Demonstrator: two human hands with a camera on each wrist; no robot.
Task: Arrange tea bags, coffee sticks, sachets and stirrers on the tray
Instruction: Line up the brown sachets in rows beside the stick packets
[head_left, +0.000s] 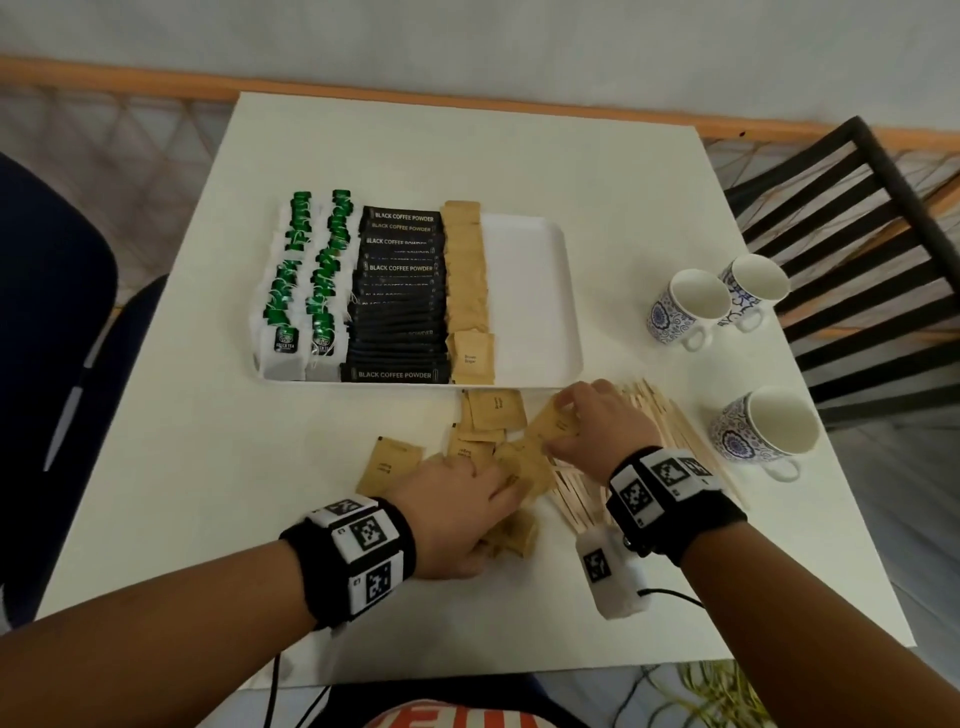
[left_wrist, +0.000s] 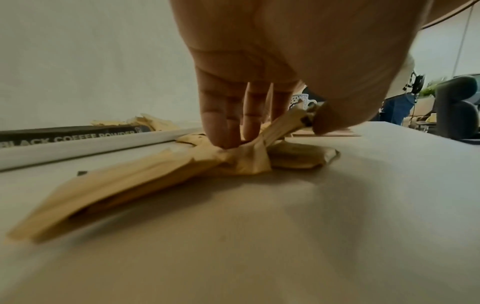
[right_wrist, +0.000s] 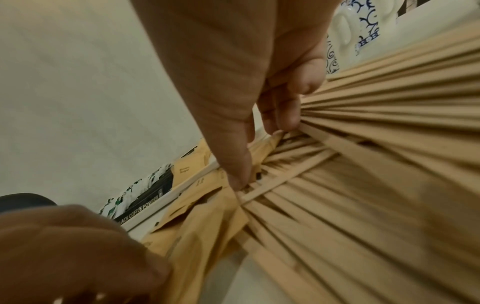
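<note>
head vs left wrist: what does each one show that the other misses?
Head only: the green tea bags, three patterned cups, the whole white tray with its bare right part, the right hand pinching a brown sugar sachet, and the wooden stirrers spread under that hand.

Left wrist only: the left hand's fingers pressing down on the sachet pile, and its thumb lifting one sachet's edge.

Both: the left hand, loose brown sugar sachets, black coffee sticks, and the tray's near rim.

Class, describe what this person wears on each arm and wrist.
Both forearms are bare, no sleeves. Each wrist carries a black band with white blocks printed with black square codes. A white coded unit hangs under the right wrist, trailing a black cable.
</note>
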